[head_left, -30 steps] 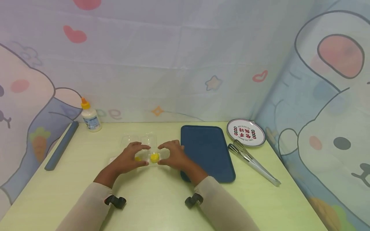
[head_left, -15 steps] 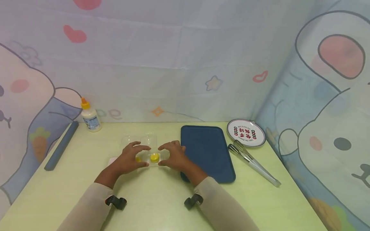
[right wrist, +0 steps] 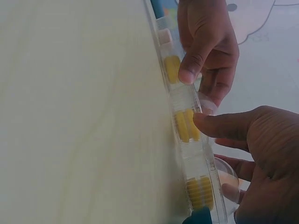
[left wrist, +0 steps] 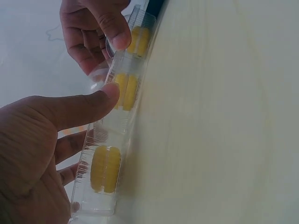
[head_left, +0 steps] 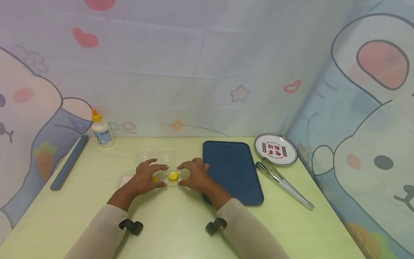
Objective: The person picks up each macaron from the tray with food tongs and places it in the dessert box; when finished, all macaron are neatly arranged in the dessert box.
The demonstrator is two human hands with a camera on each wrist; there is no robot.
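Note:
A clear plastic container [head_left: 166,157] lies on the table with its lid half folded back toward the wall. Yellow ridged pieces that look like macarons [head_left: 173,176] sit in its near row. My left hand [head_left: 147,177] holds the middle of this row, thumb on the near edge and fingers on the far side. To its right, my right hand [head_left: 195,174] holds the container the same way. In the left wrist view, the left thumb [left wrist: 110,91] lies against the plastic beside a yellow macaron [left wrist: 105,169]. A pale pink piece [right wrist: 164,36] shows at the container's left end.
A dark blue tray [head_left: 231,172] lies just right of the right hand. Beyond it are metal tongs [head_left: 284,184] and a white plate [head_left: 275,149] with red lettering. At the left stand a glue bottle [head_left: 102,133] and a blue-grey bar [head_left: 69,163].

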